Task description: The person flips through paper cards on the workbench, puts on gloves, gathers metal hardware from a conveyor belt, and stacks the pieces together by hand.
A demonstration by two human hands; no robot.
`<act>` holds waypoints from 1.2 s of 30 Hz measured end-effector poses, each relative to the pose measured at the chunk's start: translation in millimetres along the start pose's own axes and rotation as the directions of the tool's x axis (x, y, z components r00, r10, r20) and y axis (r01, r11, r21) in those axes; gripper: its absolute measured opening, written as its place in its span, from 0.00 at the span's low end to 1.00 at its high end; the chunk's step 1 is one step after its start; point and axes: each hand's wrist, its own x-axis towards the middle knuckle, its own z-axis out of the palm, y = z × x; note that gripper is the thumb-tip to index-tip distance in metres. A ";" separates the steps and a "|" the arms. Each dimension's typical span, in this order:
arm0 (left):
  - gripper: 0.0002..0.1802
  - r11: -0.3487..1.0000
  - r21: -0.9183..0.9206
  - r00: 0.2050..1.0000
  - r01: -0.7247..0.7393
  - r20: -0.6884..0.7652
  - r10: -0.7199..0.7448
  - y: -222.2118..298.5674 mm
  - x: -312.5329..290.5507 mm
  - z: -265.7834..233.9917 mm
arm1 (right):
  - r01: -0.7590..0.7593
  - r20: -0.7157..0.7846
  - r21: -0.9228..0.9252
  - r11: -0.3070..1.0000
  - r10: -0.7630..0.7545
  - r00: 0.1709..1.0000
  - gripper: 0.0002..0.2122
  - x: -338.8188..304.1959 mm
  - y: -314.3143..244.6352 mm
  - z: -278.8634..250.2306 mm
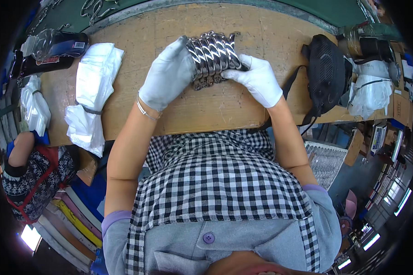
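Observation:
My left hand [167, 73], in a white glove, is closed around the left end of a row of shiny silver metal loops [212, 55]. The loops sit packed side by side, with bright slanting bands, and darker link-like ends show below them. At the right end my right hand [256, 79], gloved in white too, pinches the row between thumb and fingers. Both hands hold it over the far part of the wooden table [137, 34]. My palms hide part of each end, and I cannot tell the exact kind of piece.
Left on the table lie a banded bundle of white plastic bags [95, 87], a smaller bag bundle [35, 105] and a dark-filled bottle [62, 44]. A black mesh bag [325, 73] lies right. Metal chains [96, 10] rest beyond the far edge. Another person's arm [22, 149] shows lower left.

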 end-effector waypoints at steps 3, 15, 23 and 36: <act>0.28 0.984 0.148 0.952 0.100 -0.303 -0.051 -0.2 12.0 4.4 | 0.030 0.036 0.059 0.998 -0.032 0.999 0.15 0.1 2.8 -1.9; 0.35 0.967 -0.143 0.958 0.212 -0.164 -0.234 5.9 22.6 5.2 | 0.282 -0.157 -0.418 0.864 -0.374 0.914 0.16 -6.5 -13.0 -30.9; 0.35 0.897 -0.379 0.969 0.228 -0.004 -0.248 3.0 19.5 0.8 | 0.194 0.026 -0.398 0.897 -0.201 0.979 0.12 -8.0 -9.6 -20.7; 0.29 0.972 -0.164 0.959 0.167 -0.201 -0.199 5.0 24.9 -0.7 | 0.062 0.120 -0.259 0.964 -0.032 0.992 0.16 -1.2 -15.4 -27.3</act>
